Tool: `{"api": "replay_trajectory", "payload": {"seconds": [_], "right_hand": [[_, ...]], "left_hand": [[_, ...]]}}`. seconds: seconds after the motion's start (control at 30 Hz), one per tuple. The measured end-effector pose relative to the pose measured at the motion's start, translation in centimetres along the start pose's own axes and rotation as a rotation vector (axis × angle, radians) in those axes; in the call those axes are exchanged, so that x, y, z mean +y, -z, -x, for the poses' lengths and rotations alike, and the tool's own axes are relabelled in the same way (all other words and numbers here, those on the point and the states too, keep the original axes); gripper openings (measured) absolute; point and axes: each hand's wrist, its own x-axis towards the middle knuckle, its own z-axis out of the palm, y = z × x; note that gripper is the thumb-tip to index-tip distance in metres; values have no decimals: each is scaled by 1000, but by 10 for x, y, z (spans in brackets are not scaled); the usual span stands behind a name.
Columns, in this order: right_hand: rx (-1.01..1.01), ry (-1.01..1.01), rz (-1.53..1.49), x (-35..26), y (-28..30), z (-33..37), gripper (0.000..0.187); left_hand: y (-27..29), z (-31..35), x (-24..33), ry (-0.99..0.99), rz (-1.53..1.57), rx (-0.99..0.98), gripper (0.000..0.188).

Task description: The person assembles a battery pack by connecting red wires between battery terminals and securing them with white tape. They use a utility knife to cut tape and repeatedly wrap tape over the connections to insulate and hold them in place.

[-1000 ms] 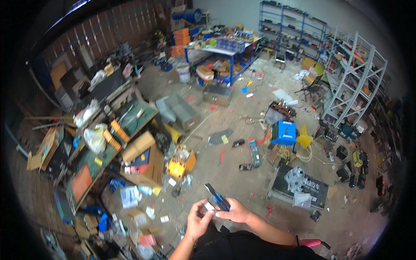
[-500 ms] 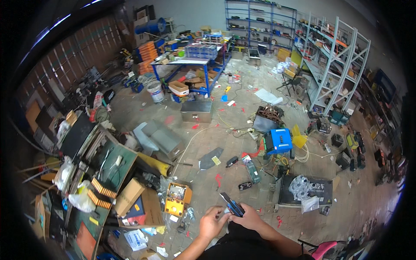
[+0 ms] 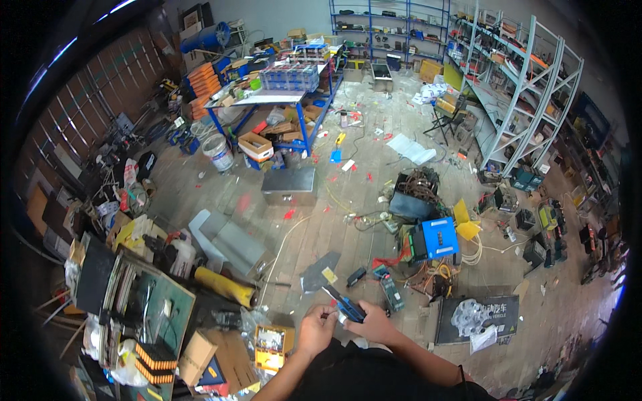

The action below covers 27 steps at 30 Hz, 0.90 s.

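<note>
A blue and black hand tool (image 3: 349, 309) with a long dark front end is gripped in my right hand (image 3: 374, 323). That dark end points up and to the left, and I cannot tell the exact kind of tool. Close beside it on the left, my left hand (image 3: 316, 327) is closed, thumb and fingertips pinched together. Whatever they pinch is too small to make out. A small whitish piece (image 3: 342, 319) shows between the hands, next to the tool. Both hands are in front of my dark clothing, above the floor.
Ahead on the floor lie a grey-green box-shaped device (image 3: 389, 289), a blue machine (image 3: 438, 238) with loose cables, and a flat black carton (image 3: 491, 311). A yellow case (image 3: 273, 344) and a green-topped bench (image 3: 175, 304) are at left. A metal box (image 3: 289, 186) stands farther off.
The view has shifted, so the surroundings sit differently in the picture. Both hands appear slightly higher and farther left, with the tool still in my right hand and my left fingers still pinched.
</note>
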Motion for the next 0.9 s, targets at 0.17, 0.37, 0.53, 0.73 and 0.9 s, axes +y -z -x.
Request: {"api": "replay_trajectory", "payload": {"seconds": [0.17,0.37,0.53,0.73,0.9], "right_hand": [[202,-17,216,5,13,-118,59],[238,-21,-308,-60,41,-233,42],[313,-25,-363,-69,65,-317,35],[351,-122,-390,-76,120,-413,37],[494,-162,-475,-56,210,-510,41]], "left_hand": [[7,-113,6,-271,-141,48,12],[50,-276,17,-354,-137,-40,12],[70,-395,27,-461,-128,-158,12],[65,-510,16,-427,-144,-222,14],[62,-617,-8,-435,-272,-244,15]]}}
